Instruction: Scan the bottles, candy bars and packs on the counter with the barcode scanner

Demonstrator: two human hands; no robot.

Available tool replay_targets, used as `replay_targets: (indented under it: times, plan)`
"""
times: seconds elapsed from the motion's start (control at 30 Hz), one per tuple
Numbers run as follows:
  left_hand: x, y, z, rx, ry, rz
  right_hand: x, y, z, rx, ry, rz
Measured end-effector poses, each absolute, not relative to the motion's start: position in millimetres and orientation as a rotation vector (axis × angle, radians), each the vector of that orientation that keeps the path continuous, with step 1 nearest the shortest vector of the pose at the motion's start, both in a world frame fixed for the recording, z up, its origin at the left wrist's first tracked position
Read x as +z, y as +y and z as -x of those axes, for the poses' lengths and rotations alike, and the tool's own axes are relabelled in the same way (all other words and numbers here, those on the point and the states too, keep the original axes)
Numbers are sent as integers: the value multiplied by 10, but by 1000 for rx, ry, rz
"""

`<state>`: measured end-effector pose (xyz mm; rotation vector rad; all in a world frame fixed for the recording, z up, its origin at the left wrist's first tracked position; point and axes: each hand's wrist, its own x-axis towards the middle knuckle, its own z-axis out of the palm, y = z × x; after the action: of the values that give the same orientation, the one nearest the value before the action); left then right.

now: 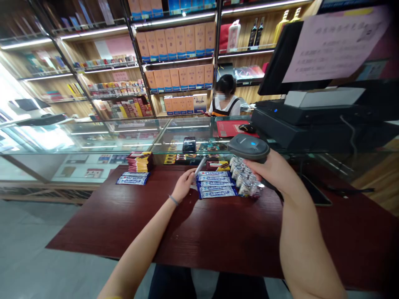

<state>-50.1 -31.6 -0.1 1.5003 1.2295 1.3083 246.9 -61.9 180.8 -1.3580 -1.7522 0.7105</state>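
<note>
My right hand [274,172] is wrapped round the handle of a dark grey barcode scanner [248,146], whose head points left above the table. Between the fingers of my left hand [183,185] is a slim whitish packet [200,167], tilted up and seen nearly edge-on. Just right of that hand, several blue-and-white wrapped bars [216,185] lie in a row. Beside them, below the scanner, stand rows of small clear-wrapped packs [245,176]. Farther left, blue-and-white packets [133,178] lie in front of a stack of dark red and yellow boxes [139,161].
A glass display counter [124,133] borders the far side of the dark red table [131,224]. On the glass rest a phone [189,144] and a mouse [247,128]. A monitor [280,58] and till equipment stand at right. A person [226,97] is behind the counter.
</note>
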Motion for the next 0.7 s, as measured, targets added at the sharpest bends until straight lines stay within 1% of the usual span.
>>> replay_targets:
  times: [0.1,0.2,0.27,0.43,0.53,0.7]
  plan:
    - [36,-341,735,1361,1055,-1038,1777,-608,-2332,654,-1765,1391]
    - [80,-368,893,1408,929,-812,1695,-569,-2175,585,-1879,1340]
    - [105,-377,949,1416,889,-738,1617,-535,-2079,552,-2001,1306]
    - [116,-371,997,1448,866,-641,1485,-520,-1893,538,-2219,1418]
    - [99,-365,1006,1452,850,-646,1489,-549,-1823,562,-2273,1448]
    - [101,-367,1004,1452,881,-635,1517,-568,-1804,471,-2252,1475]
